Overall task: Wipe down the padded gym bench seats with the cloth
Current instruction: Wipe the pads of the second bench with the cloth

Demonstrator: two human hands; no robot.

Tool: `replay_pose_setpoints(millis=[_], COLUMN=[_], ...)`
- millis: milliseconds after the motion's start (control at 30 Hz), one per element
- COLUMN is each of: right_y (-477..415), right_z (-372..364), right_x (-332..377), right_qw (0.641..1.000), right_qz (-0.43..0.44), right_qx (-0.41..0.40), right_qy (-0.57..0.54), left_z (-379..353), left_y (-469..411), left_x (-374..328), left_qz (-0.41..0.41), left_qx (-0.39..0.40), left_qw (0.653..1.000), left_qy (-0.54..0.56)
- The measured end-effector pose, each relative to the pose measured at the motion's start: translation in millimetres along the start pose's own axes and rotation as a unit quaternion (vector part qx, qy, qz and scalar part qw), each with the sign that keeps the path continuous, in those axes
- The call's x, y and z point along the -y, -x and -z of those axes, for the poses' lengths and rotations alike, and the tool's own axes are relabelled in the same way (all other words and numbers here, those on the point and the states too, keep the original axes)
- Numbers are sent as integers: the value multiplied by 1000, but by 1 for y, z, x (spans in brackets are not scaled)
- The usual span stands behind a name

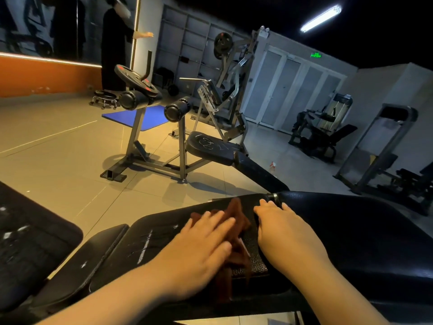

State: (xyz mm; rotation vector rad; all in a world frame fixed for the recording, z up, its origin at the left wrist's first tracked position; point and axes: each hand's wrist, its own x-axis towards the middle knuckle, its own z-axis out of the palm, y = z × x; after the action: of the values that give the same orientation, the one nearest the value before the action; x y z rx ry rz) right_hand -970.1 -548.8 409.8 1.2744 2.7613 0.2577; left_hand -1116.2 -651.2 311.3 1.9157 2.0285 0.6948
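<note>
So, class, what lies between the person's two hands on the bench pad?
The bunched brown cloth, partly under the left hand, then a strip of bare black pad before the right hand. The head view shows it.

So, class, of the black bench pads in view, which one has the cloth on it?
The nearest pad, where the left hand presses the brown cloth. The scribbled far pad and the scuffed pad at left carry no cloth.

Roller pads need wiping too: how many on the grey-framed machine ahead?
2: left roller pad by the weight plate, right roller pad near the marked seat. Others may be hidden.
</note>
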Motion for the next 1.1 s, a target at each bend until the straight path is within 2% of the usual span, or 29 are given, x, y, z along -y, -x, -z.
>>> replay_pose_setpoints(millis=[100,200,300,433,533,633,733,967,1100], right_y=[-12,-19,-15,-10,-13,-13,-14,16,31], right_z=[-6,-10,-13,-8,-8,-17,-22,-21,-27], right_x=[1,1,3,3,7,22,29,26,22], right_qw=[1000,1000,1000,1000,999,997,997,994,994], right_qz=[-5,-6,9,13,32,71,75,105,104], right_qx=[15,9,-8,1,1,7,5,-10,-39], right_qy=[11,2,11,-3,-11,2,22,13,-2], left_z=[4,5,-1,-7,-6,-4,-3,-13,-9], left_y=[-47,-92,-83,-18,0,-21,-39,18,12], left_x=[11,2,-15,2,26,28,20,12,13], left_qz=[71,117,47,-50,-15,53,93,63,60], left_qx=[28,11,-12,-30,-12,-6,-16,-45,-28], left_qw=[996,993,999,997,998,998,995,996,997], left_qy=[-47,19,17,41,53,23,-5,43,38])
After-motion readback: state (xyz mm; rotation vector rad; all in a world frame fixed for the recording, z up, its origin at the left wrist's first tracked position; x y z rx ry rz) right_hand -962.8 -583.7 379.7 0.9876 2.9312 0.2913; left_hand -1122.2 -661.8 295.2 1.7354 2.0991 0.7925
